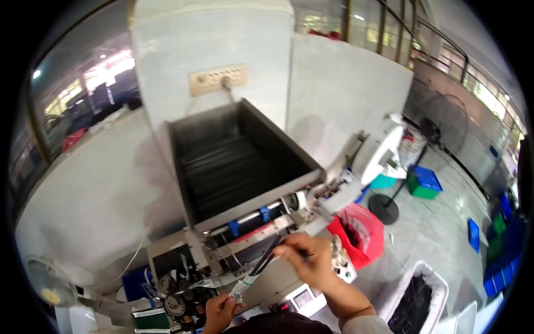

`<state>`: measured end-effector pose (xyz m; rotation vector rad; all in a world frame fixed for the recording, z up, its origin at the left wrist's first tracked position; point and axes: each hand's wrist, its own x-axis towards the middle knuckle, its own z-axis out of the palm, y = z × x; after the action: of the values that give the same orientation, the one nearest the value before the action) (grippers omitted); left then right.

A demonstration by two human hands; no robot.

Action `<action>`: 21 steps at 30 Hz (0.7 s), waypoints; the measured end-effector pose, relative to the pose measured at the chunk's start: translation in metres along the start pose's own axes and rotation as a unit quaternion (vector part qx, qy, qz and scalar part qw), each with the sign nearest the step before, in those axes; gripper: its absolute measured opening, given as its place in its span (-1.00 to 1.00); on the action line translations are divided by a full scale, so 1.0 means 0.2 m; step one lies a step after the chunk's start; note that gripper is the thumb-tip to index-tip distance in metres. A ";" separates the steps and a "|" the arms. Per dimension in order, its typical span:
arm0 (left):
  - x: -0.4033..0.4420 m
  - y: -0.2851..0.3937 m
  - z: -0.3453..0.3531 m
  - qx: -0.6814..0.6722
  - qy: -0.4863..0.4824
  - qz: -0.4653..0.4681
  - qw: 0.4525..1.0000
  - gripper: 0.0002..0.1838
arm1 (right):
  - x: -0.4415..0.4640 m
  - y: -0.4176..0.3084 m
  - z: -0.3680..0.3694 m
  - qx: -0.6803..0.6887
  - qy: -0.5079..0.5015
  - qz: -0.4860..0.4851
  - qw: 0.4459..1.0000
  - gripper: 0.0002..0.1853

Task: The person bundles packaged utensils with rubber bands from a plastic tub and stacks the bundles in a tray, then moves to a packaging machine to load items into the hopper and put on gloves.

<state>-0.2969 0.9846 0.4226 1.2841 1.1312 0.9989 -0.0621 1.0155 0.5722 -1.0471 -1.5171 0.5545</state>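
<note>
Near the bottom centre, my left hand (221, 313) is closed on the lower end of a thin dark strip bundle (262, 261) with a white and green wrapper (243, 285). My right hand (305, 257) is at the bundle's upper end, its fingers pinched together there. The bundle slants up to the right, in front of a machine (245, 236) with blue clips on a metal rod. Behind the rod sits a large dark metal tray (253, 197), with long dark strips lying inside.
A red bin (370, 228) stands right of the machine. At lower right, a white tub (439, 278) holds dark pieces. A fan (51, 282) is at lower left. Green and blue boxes (424, 183) and a round black stand base (384, 209) are on the floor.
</note>
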 end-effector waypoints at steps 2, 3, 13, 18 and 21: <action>0.03 -0.04 0.01 0.029 -0.045 -0.006 0.999 -0.73 | -0.03 -0.01 -0.21 0.033 0.130 -0.021 0.991 -0.94; 0.05 -0.05 0.02 0.057 -0.067 0.000 0.996 -0.72 | -0.03 -0.02 -0.31 0.092 0.253 -0.066 0.961 -0.90; 0.07 -0.06 0.11 0.056 -0.109 -0.108 0.987 -0.74 | -0.21 0.42 -0.97 -0.486 0.395 0.014 0.779 -0.79; 0.11 -0.05 0.14 0.050 -0.175 -0.072 0.981 -0.77 | -0.26 0.36 -0.27 0.090 0.031 0.169 0.981 -0.71; 0.08 0.04 0.14 0.026 -0.187 -0.069 0.980 -0.78 | -0.15 0.24 -0.08 0.207 -0.171 0.182 0.946 -0.72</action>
<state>-0.2649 0.9960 0.4287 1.3486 0.9428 0.5953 -0.0344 1.0097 0.5200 -0.9305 -1.4144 1.3110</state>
